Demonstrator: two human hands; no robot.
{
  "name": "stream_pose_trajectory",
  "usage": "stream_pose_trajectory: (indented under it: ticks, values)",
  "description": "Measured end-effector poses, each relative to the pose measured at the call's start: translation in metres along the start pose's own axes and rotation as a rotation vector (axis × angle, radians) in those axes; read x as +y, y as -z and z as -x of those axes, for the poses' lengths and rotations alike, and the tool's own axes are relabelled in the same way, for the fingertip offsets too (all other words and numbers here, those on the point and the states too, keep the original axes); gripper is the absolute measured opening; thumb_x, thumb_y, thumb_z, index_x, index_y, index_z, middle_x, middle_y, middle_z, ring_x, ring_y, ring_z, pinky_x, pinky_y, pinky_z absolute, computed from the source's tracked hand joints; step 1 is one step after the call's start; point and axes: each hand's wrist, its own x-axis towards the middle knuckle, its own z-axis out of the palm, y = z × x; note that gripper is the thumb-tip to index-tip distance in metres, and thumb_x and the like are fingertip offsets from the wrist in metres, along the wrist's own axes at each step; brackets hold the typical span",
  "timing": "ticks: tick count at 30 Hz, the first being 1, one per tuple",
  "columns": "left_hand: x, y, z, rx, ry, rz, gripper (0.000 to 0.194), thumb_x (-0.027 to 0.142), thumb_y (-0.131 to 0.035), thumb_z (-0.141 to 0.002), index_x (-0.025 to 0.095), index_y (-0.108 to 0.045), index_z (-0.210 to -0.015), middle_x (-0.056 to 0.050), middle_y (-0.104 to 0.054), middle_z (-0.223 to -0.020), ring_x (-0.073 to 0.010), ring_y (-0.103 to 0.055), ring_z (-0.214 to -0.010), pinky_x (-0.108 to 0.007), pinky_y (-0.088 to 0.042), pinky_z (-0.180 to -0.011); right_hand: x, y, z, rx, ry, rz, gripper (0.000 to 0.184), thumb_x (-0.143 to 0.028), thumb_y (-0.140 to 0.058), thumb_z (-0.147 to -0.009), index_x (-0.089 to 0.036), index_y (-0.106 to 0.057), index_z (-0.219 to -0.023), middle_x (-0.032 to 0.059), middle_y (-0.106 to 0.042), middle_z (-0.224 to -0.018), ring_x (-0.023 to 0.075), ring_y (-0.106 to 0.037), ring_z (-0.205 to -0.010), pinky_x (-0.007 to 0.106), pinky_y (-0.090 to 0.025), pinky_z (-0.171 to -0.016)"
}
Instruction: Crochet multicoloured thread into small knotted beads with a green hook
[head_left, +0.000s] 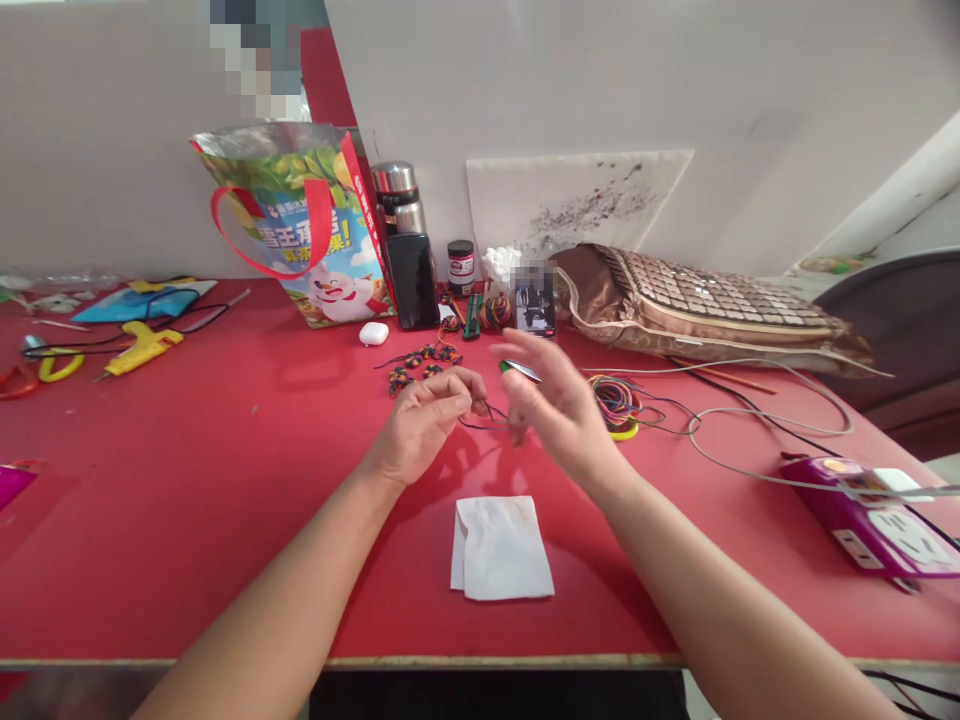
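My left hand (pixel 431 425) is closed, its thumb and fingertips pinching a thin dark cord (pixel 480 427). The cord loops out toward my right hand (pixel 559 405), which is slightly blurred by motion. Its thumb and index finger are spread apart; the lower fingers hang close to the cord, and I cannot tell if they touch it. Behind the right fingers lies a shiny blade-like tool (pixel 523 371), partly hidden. Several dark knotted cord pieces with orange flecks (pixel 424 357) lie beyond my left hand. A folded white tissue (pixel 506 550) rests in front of both hands.
At the back stand a printed bag (pixel 322 240), a steel flask (pixel 401 190), a black phone (pixel 412 283) and a small jar (pixel 461 265). A cord bundle (pixel 615 400) and purple power strip (pixel 862 510) lie right. A yellow glue gun (pixel 142 348) lies left.
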Motion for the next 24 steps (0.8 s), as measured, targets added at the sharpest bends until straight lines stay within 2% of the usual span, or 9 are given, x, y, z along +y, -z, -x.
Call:
stream_pose_trajectory:
  ticks: [2,4,9,11,13,15,16,19,24]
  values:
    - [0.004,-0.001,0.001,-0.024,0.027,0.041,0.028,0.032,-0.087,-0.071,0.016,-0.067,-0.059,-0.008,-0.065,-0.09,-0.0173,-0.06,-0.078,-0.032,-0.053,-0.076,0.001,-0.004,0.0,-0.169,-0.103,-0.024,0.066,-0.062,-0.081,-0.086,-0.023,-0.066,-0.138,0.012,-0.077,-0.127,0.0088,-0.062,-0.048,0.03,-0.055,-0.045]
    - [0.007,-0.001,0.001,-0.025,0.038,0.079,0.03,0.032,-0.085,-0.07,0.016,-0.064,-0.057,-0.007,-0.064,-0.089,-0.015,-0.059,-0.073,-0.031,-0.053,-0.07,0.003,-0.003,-0.001,-0.192,-0.161,0.002,0.06,-0.061,-0.086,-0.081,-0.017,-0.074,-0.121,0.0076,-0.079,-0.098,0.0097,-0.059,-0.049,0.028,-0.051,-0.045]
    - [0.008,0.005,0.0,0.065,0.049,0.204,0.024,0.024,-0.082,-0.07,0.015,-0.064,-0.058,-0.008,-0.07,-0.097,-0.0162,-0.066,-0.08,-0.029,-0.06,-0.073,0.001,0.009,-0.007,-0.222,-0.231,-0.063,0.049,-0.061,-0.091,-0.075,-0.015,-0.078,-0.084,-0.0058,-0.055,-0.054,0.0068,-0.042,-0.044,0.025,-0.034,-0.044]
    - [0.007,0.005,0.0,0.088,0.056,0.225,0.021,0.022,-0.081,-0.07,0.015,-0.065,-0.059,-0.01,-0.072,-0.101,-0.0175,-0.068,-0.085,-0.028,-0.062,-0.074,0.001,0.009,-0.007,-0.161,-0.213,-0.094,0.049,-0.062,-0.091,-0.075,-0.016,-0.076,-0.083,-0.0074,-0.052,-0.054,0.0062,-0.042,-0.044,0.024,-0.034,-0.043]
    - [0.006,0.005,0.0,0.085,0.064,0.226,0.02,0.021,-0.081,-0.071,0.014,-0.066,-0.059,-0.01,-0.074,-0.103,-0.0177,-0.07,-0.087,-0.026,-0.062,-0.072,0.0,0.005,-0.006,-0.101,-0.197,-0.112,0.053,-0.061,-0.093,-0.074,-0.017,-0.075,-0.1,-0.004,-0.065,-0.07,0.0062,-0.049,-0.046,0.023,-0.039,-0.043]
    - [0.005,0.004,0.0,0.071,0.065,0.226,0.02,0.021,-0.081,-0.072,0.014,-0.066,-0.06,-0.01,-0.075,-0.105,-0.0178,-0.072,-0.086,-0.025,-0.062,-0.07,0.001,0.001,-0.005,-0.145,-0.238,-0.141,0.068,-0.062,-0.094,-0.072,-0.019,-0.072,-0.119,-0.0004,-0.074,-0.085,0.0077,-0.056,-0.047,0.025,-0.045,-0.042]
    - [0.004,0.003,0.0,0.068,0.063,0.229,0.02,0.021,-0.082,-0.072,0.014,-0.067,-0.061,-0.011,-0.076,-0.106,-0.018,-0.072,-0.087,-0.025,-0.062,-0.07,0.001,-0.001,-0.005,-0.199,-0.276,-0.148,0.072,-0.064,-0.094,-0.071,-0.019,-0.07,-0.123,0.0001,-0.075,-0.084,0.0089,-0.058,-0.046,0.025,-0.047,-0.042]
    - [0.0,0.003,-0.002,0.107,0.046,0.259,0.027,0.026,-0.085,-0.076,0.014,-0.066,-0.062,-0.011,-0.077,-0.105,-0.0187,-0.075,-0.088,-0.024,-0.063,-0.071,0.003,-0.004,-0.004,-0.285,-0.337,-0.132,0.068,-0.07,-0.091,-0.071,-0.015,-0.075,-0.109,-0.0033,-0.067,-0.065,0.0096,-0.056,-0.043,0.024,-0.045,-0.041]
    - [-0.004,0.004,-0.004,0.192,0.04,0.289,0.037,0.025,-0.1,-0.067,0.014,-0.065,-0.064,-0.007,-0.079,-0.104,-0.0164,-0.078,-0.093,-0.015,-0.06,-0.065,0.011,-0.003,-0.006,-0.147,-0.248,-0.091,0.059,-0.072,-0.092,-0.066,-0.016,-0.073,-0.076,-0.0035,-0.06,-0.055,0.0083,-0.047,-0.042,0.024,-0.036,-0.04]
